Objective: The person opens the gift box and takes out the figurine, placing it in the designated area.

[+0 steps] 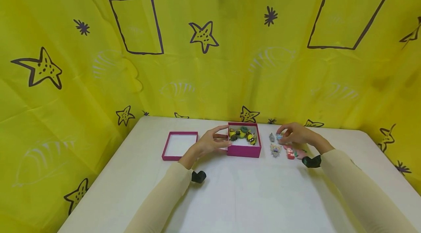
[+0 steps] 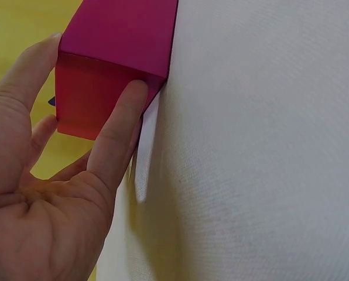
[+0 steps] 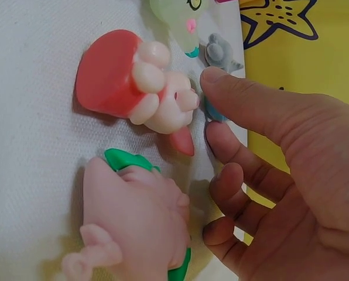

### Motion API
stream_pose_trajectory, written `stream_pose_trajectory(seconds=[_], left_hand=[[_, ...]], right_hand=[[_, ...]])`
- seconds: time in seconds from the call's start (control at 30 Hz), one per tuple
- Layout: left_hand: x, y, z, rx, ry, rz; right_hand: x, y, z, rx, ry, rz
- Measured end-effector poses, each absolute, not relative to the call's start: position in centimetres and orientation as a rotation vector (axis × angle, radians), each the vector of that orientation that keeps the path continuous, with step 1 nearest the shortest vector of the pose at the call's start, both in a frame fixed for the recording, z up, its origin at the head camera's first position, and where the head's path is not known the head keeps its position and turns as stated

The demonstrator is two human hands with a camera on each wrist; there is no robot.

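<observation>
My left hand (image 1: 209,141) touches the left end of an open magenta box (image 1: 243,151). Its fingers are spread, with the thumb at the near rim corner and one fingertip against the side wall (image 2: 92,96). Several yellow-and-black toy figures (image 1: 251,138) lie inside, along with a green piece (image 1: 244,129). To the right of the box, my right hand (image 1: 294,133) pinches a small light-blue figurine (image 1: 279,136) between thumb and index finger; the hand partly hides it. Below that palm lies a pink pig figurine (image 3: 133,211) with green parts, beside a red-and-cream figurine (image 3: 113,73).
Left of the box lies a shallow magenta-rimmed lid (image 1: 180,145) with a white inside. A small grey figurine (image 1: 271,137) and a pale figurine (image 1: 275,150) lie between box and right hand. Behind the white table (image 1: 243,192) hangs a yellow curtain (image 1: 210,79).
</observation>
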State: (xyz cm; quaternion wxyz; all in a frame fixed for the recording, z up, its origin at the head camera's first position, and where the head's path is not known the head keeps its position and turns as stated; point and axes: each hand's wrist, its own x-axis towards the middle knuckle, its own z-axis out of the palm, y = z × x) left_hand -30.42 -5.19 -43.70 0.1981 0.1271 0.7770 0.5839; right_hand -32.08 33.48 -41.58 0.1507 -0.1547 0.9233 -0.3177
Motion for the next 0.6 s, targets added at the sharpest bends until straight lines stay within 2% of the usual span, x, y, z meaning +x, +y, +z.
stream_pose_trajectory(seconds=[0.6], left_hand=[[-30.2, -5.2, -43.4, 0.363, 2.155, 1.638]], right_hand=[[-31.6, 33.8, -39.8, -0.537, 2.65, -0.789]])
